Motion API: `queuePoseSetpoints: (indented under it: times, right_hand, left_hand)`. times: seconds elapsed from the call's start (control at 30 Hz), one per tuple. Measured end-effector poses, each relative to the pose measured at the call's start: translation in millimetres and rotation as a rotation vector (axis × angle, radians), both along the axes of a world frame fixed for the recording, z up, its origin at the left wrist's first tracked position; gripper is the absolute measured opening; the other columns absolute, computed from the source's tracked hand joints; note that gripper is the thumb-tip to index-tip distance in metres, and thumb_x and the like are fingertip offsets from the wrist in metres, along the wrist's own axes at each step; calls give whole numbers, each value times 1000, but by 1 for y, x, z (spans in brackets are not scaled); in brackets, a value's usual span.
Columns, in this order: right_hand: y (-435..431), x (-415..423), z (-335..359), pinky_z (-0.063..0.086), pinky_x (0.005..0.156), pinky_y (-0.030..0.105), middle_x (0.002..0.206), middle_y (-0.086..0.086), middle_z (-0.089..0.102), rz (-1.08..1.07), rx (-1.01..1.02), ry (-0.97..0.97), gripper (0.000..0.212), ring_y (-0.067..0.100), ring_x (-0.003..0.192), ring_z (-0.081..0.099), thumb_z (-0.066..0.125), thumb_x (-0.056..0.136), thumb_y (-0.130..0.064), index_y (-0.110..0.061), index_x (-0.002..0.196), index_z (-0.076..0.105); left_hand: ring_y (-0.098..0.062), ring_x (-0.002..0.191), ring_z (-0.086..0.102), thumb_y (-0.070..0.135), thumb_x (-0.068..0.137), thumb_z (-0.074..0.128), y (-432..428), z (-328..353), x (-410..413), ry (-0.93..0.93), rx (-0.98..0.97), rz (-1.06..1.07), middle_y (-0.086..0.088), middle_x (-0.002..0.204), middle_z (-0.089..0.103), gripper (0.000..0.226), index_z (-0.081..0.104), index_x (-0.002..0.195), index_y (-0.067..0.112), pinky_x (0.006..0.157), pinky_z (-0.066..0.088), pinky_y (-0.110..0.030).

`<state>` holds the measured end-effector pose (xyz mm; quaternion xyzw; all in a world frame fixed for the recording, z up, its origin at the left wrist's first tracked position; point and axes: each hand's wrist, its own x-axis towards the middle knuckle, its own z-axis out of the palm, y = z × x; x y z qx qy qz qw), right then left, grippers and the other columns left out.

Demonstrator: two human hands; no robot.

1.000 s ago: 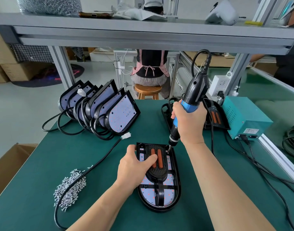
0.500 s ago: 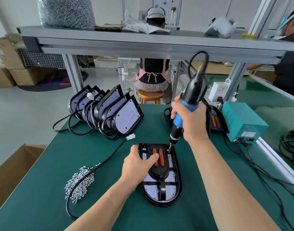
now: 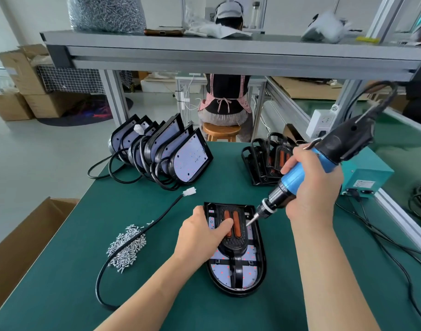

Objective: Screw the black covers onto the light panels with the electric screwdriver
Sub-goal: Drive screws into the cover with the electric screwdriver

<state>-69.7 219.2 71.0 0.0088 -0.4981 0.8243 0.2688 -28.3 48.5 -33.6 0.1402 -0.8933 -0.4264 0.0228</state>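
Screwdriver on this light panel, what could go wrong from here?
1. The electric screwdriver in the right hand is tilted, so its bit could slip off the black cover onto the exposed light panel.
2. The bit sits close to the thumb of the left hand, which could get jabbed.
3. The panel's cable runs across the screw pile; shifting the panel may scatter screws.

black cover (image 3: 235, 244): left side under left hand (image 3: 200, 237) | white object (image 3: 326, 27) on shelf (image 3: 228, 47): blurred
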Motion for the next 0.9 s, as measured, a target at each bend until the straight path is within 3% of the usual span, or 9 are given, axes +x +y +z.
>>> queuePoseSetpoints:
  times: [0.07, 0.17, 0.23, 0.33, 0.4, 0.47, 0.57, 0.7, 0.9]
  right_hand:
    - [1, 6, -7, 42, 53, 20, 55, 2, 53, -8, -46, -38, 13, 16, 50, 50, 65, 74, -10, -11, 81, 54]
    - [2, 11, -13, 44, 52, 19, 56, 0, 55, -37, -106, -92, 12, 16, 50, 52, 66, 74, -13, -15, 80, 56]
    - [2, 12, -15, 45, 54, 20, 56, -1, 55, -47, -113, -112, 11, 15, 51, 53, 65, 76, -13, -16, 80, 56]
    - [2, 14, -17, 45, 54, 20, 57, -2, 55, -63, -114, -138, 13, 15, 52, 53, 65, 81, -11, -19, 80, 54]
    - [2, 15, -19, 46, 54, 19, 58, -3, 55, -70, -114, -148, 15, 14, 53, 53, 65, 83, -10, -20, 80, 54]
    - [4, 16, -19, 46, 55, 19, 59, -3, 56, -68, -122, -148, 16, 14, 54, 54, 65, 84, -10, -21, 81, 54]
    - [6, 18, -19, 46, 56, 20, 60, -3, 56, -63, -147, -146, 17, 14, 54, 54, 66, 82, -11, -21, 84, 52]
    - [5, 18, -16, 47, 58, 21, 60, -3, 56, -56, -152, -149, 16, 14, 54, 54, 66, 80, -13, -21, 84, 53]
    - [2, 18, -13, 48, 55, 19, 60, -3, 55, -45, -149, -144, 15, 13, 54, 54, 65, 83, -10, -19, 84, 54]
  left_hand:
    - [-4, 73, 55, 64, 81, 64, 0, 0, 2, 10, -51, -8, 8, 82, 61, 48, 48, 90, 20, 56, 38, -19]
    - [-18, 87, 60, 69, 83, 56, 4, 3, 2, 5, -136, -32, 6, 93, 63, 54, 52, 100, 18, 76, 50, -33]
    - [-24, 95, 61, 71, 85, 50, 7, 5, 2, 3, -221, -39, 3, 101, 63, 56, 51, 105, 18, 82, 49, -38]
    - [-29, 101, 58, 70, 90, 41, 5, 9, 2, 34, -317, -24, 1, 109, 58, 57, 51, 111, 18, 78, 40, -37]
    - [-31, 101, 59, 57, 97, 42, -10, 14, 1, 95, -343, 8, 0, 110, 58, 44, 57, 112, 18, 78, 40, -37]
    - [-30, 94, 61, 34, 97, 49, -41, 19, -4, 146, -379, 74, -1, 105, 63, 21, 66, 100, 22, 77, 46, -36]
    - [-27, 89, 64, 14, 88, 57, -106, 28, -9, -1, -410, 163, 1, 93, 69, 17, 69, 85, 26, 80, 55, -37]
    - [-21, 86, 67, 4, 80, 73, -150, 28, -16, -194, -382, -6, 4, 83, 69, 15, 72, 80, 19, 83, 57, -35]
    - [-15, 77, 61, 1, 77, 73, -155, 23, -21, -170, -436, -180, 9, 74, 64, 16, 68, 76, 16, 76, 52, -26]
